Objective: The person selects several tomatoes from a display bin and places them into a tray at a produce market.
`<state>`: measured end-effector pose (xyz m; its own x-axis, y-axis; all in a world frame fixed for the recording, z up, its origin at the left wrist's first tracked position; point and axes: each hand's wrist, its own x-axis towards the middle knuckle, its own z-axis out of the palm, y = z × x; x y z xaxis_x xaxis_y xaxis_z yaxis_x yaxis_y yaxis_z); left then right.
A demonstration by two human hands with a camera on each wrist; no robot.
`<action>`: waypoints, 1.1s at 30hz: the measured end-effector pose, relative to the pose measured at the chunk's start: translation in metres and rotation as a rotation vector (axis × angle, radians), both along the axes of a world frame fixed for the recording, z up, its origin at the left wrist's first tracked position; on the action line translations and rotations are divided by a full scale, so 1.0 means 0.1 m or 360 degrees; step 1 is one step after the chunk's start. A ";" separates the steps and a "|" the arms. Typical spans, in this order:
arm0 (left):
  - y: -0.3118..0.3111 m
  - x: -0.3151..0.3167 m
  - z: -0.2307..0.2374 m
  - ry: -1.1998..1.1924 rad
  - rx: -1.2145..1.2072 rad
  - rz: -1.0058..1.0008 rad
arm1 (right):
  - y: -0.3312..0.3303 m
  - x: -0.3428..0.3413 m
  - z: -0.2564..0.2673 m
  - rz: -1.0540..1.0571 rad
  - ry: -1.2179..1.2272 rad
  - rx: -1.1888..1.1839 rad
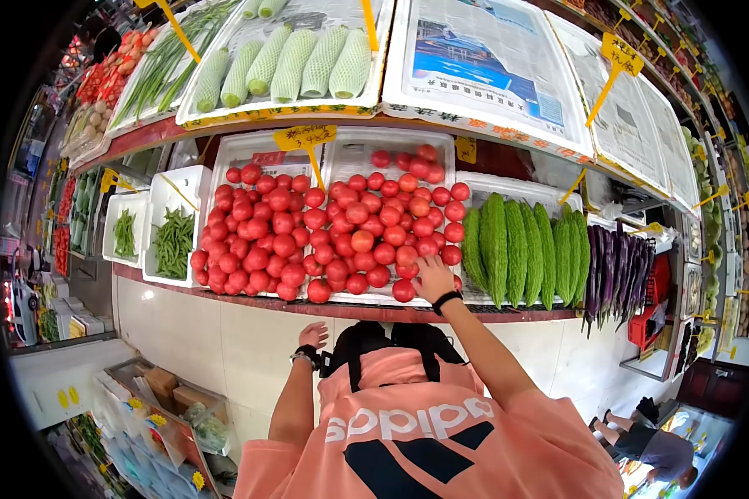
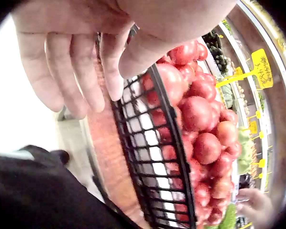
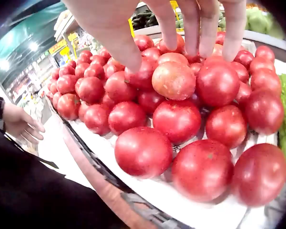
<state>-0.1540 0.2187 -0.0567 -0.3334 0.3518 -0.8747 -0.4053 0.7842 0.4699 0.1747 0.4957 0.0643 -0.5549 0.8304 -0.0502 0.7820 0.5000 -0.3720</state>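
Observation:
Ripe tomatoes (image 1: 262, 224) are piled across white trays on the stall. At the right front of the pile my right hand (image 1: 434, 280) reaches over them. In the right wrist view the fingers (image 3: 207, 24) of this hand (image 3: 114, 28) extend down onto the tomatoes, with a paler tomato (image 3: 174, 80) near the thumb; none is gripped. My left hand (image 1: 314, 335) hangs in front of the stall's edge, fingers loose and holding nothing. The left wrist view has that hand (image 2: 81, 24) beside a black mesh rail (image 2: 155, 157) along the tomatoes.
Green bitter melons (image 1: 516, 249) and dark eggplants (image 1: 617, 266) lie to the right of the tomatoes. Trays of green beans (image 1: 175, 241) stand at the left. An upper shelf (image 1: 283, 121) carries netted gourds (image 1: 295, 66). A yellow price sign (image 1: 305, 137) stands over the pile.

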 end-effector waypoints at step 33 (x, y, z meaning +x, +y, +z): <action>0.54 0.19 -0.14 -0.0622 0.0060 0.0384 | -0.91 0.81 -0.57 -0.0156 -0.0062 -0.0594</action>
